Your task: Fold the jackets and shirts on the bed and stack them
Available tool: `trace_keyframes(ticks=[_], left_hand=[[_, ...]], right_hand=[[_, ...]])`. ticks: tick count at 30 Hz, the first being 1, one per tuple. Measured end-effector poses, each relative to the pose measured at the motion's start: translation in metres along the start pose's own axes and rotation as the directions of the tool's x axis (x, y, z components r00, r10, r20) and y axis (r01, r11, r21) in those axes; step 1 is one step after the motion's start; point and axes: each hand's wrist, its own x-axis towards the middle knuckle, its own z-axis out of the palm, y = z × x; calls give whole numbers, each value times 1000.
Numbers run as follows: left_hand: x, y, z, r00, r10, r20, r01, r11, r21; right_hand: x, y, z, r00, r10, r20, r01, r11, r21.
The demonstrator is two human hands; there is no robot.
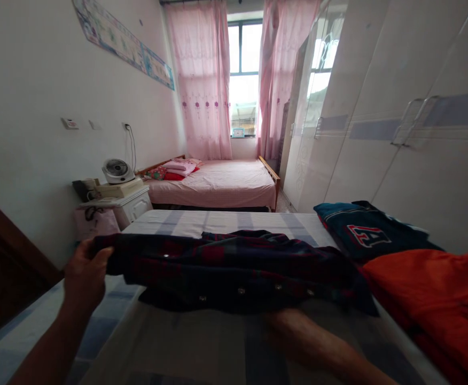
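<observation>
A dark plaid shirt (pixel 226 267) in navy and red lies stretched sideways across the near bed, a row of pale buttons along its front edge. At its left end, my left hand (pixel 85 272) pinches the cloth between thumb and fingers. Near the shirt's lower edge, right of the middle, is my right hand (pixel 286 326). Motion blurs it, and its fingertips are lost against the dark cloth, so I cannot tell whether they grip it.
Folded clothes lie at the right: a dark teal garment (pixel 354 230) with a letter patch and an orange garment (pixel 430 289). Beneath is a checked sheet (pixel 170 353). Beyond stand a pink-covered bed (pixel 226 184), a white nightstand (pixel 133 206) with a fan (pixel 117 170), and a wardrobe (pixel 378 107).
</observation>
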Motion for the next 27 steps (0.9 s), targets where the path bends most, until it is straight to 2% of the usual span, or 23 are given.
trace_keyframes(ticks=[2, 4, 5, 7, 9, 11, 13, 14, 15, 18, 19, 22, 24, 27], left_hand=[[2, -26, -27, 978, -201, 49, 202, 979, -21], [1, -55, -44, 883, -425, 198, 439, 898, -31], [-1, -68, -49, 827, -497, 264, 522, 852, -33], [-4, -86, -53, 764, -554, 330, 596, 802, -33], [-6, -92, -52, 736, -578, 352, 624, 781, -24], [-7, -87, -47, 688, -595, 416, 645, 764, 26], [-7, -79, -42, 634, -596, 492, 645, 759, 89], [-7, -76, -40, 638, -583, 503, 623, 775, 108], [-6, -73, -37, 669, -558, 491, 583, 804, 119], [-6, -71, -29, 821, -422, 385, 408, 905, 123], [-6, -71, -26, 856, -372, 359, 360, 927, 103], [-4, -63, -14, 891, -310, 332, 358, 929, -95], [5, -49, -4, 897, -307, 318, 392, 885, -252], [33, -14, 11, 930, -259, 262, 353, 830, -432]], right_hand=[[2, -4, -7, 990, -41, 135, 28, 995, 92], [-1, -4, -16, 986, -33, 162, -1, 978, 207], [-2, 1, -21, 995, 2, 103, -27, 970, 242], [0, 21, -34, 987, 105, -122, -77, 974, 215], [9, 55, -47, 918, 176, -355, -155, 984, 88], [21, 92, -58, 812, 221, -541, -282, 959, -32], [33, 123, -64, 758, 252, -602, -366, 928, -72], [40, 133, -65, 754, 262, -602, -383, 920, -78], [46, 141, -65, 759, 273, -591, -390, 917, -79], [65, 147, -59, 765, 312, -564, -390, 921, -19], [70, 147, -56, 761, 327, -560, -380, 925, 24], [88, 145, -56, 747, 340, -572, -308, 938, 157], [100, 143, -68, 699, 352, -623, -270, 936, 225], [115, 135, -108, 555, 374, -743, -187, 926, 327]])
